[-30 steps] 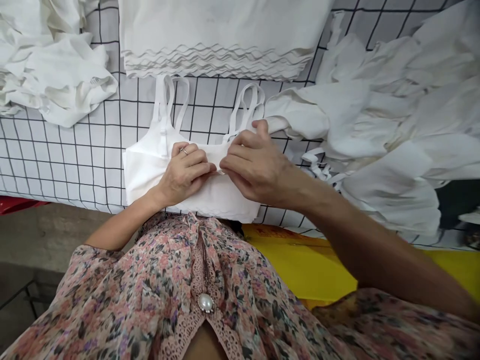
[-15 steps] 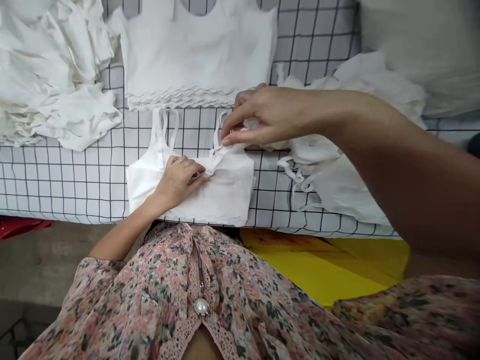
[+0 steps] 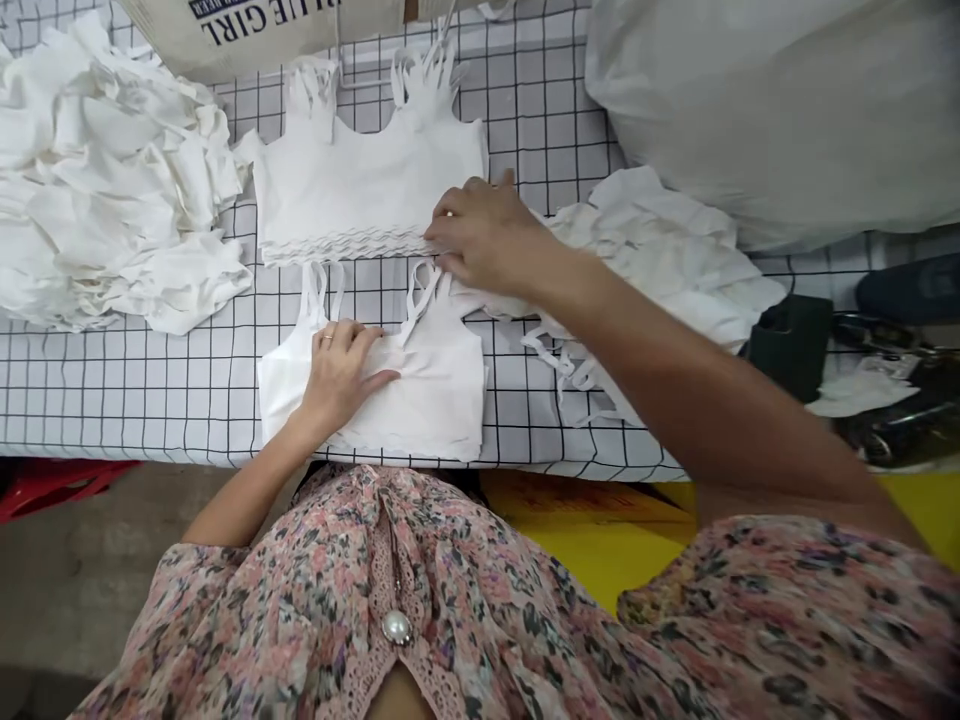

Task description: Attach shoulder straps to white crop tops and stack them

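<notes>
A small stack of white strapped tops (image 3: pixel 435 400) lies flat at the table's front edge, its straps pointing away from me. My left hand (image 3: pixel 341 370) rests on the upper left part of this stack, thumb and fingers apart, holding nothing. At the top of the right strap is my right hand (image 3: pixel 480 235), its fingertips pinched together on the strap. Just beyond, a thicker stack of white tops (image 3: pixel 367 190) has its wavy hems towards me and its straps at the far side; my right hand is beside its lower right corner.
A heap of white garments (image 3: pixel 112 180) lies at the left. More loose white pieces (image 3: pixel 660 250) are right of my right hand. A large pale bag (image 3: pixel 780 110), a printed carton (image 3: pixel 262 30) and a dark case (image 3: pixel 791 345) stand farther out. Yellow material (image 3: pixel 585 540) shows below the table.
My right hand has moved away from me and pulled the strap straighter. My left hand has let go of the fabric and opened. The view has shifted, showing the carton and dark case.
</notes>
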`<state>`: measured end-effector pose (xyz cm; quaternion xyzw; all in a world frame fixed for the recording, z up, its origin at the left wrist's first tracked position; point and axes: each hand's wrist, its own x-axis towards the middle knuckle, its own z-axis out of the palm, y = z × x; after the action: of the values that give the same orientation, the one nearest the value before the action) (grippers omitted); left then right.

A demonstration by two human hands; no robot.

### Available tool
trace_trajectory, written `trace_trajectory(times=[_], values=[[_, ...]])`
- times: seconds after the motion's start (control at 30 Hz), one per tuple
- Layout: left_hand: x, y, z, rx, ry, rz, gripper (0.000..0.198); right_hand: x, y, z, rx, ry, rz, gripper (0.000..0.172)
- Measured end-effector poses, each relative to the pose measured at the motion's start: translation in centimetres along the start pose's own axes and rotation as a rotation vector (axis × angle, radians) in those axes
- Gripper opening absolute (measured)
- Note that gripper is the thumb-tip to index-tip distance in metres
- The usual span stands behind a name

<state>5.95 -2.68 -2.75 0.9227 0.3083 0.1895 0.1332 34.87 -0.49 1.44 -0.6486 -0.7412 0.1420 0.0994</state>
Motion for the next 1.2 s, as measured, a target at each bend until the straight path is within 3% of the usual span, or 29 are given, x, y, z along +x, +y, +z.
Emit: trace_trajectory(times=[0.03, 0.13, 0.2, 0.27, 0.33, 0.43, 0.53, 0.67, 0.8, 0.97, 1.1, 1.2], values=[[-0.7, 0.1, -0.5, 0.008, 0.055, 0.03, 0.045, -1.8, -1.9, 0.5, 0.006, 0.099, 0.012, 0.043], [-3.5, 0.6, -1.6, -0.042, 0.095, 0.102, 0.034, -7.6, -9.0, 3.6, 0.095, 0.182, 0.023, 0.055], [-5.4, 0.9, -1.5, -0.071, 0.048, 0.111, 0.038, -10.8, -13.0, 6.6, 0.185, 0.114, 0.004, 0.067], [-7.1, 1.1, -1.0, -0.053, -0.007, 0.088, 0.049, -13.4, -14.9, 9.4, 0.196, 0.017, 0.051, 0.08], [-8.6, 0.9, -0.8, 0.001, -0.066, 0.008, 0.071, -15.9, -14.4, 11.3, 0.14, -0.007, 0.151, 0.089], [-10.2, -0.1, -1.5, 0.059, -0.131, -0.146, 0.102, -19.1, -11.8, 12.2, 0.022, 0.08, 0.306, 0.099], [-10.0, -1.0, -2.1, 0.047, -0.098, -0.181, 0.092, -19.6, -11.0, 11.9, -0.037, 0.153, 0.366, 0.105], [-7.5, -1.1, -0.9, 0.001, -0.098, -0.114, 0.074, -15.2, -14.2, 11.9, 0.026, 0.116, 0.256, 0.096], [-7.1, -1.6, 0.3, 0.025, -0.085, -0.283, 0.087, -12.7, -15.3, 12.6, 0.072, 0.063, 0.244, 0.09], [-9.6, -3.2, -1.3, 0.077, -0.006, -0.493, 0.095, -15.9, -13.0, 12.7, 0.017, 0.144, 0.416, 0.097], [-10.0, -3.6, -2.4, 0.115, -0.023, -0.552, 0.1, -17.4, -11.9, 11.9, 0.004, 0.127, 0.431, 0.095], [-9.8, -4.1, -3.3, 0.083, 0.018, -0.547, 0.098, -18.2, -8.5, 9.8, 0.034, 0.307, 0.396, 0.078]])
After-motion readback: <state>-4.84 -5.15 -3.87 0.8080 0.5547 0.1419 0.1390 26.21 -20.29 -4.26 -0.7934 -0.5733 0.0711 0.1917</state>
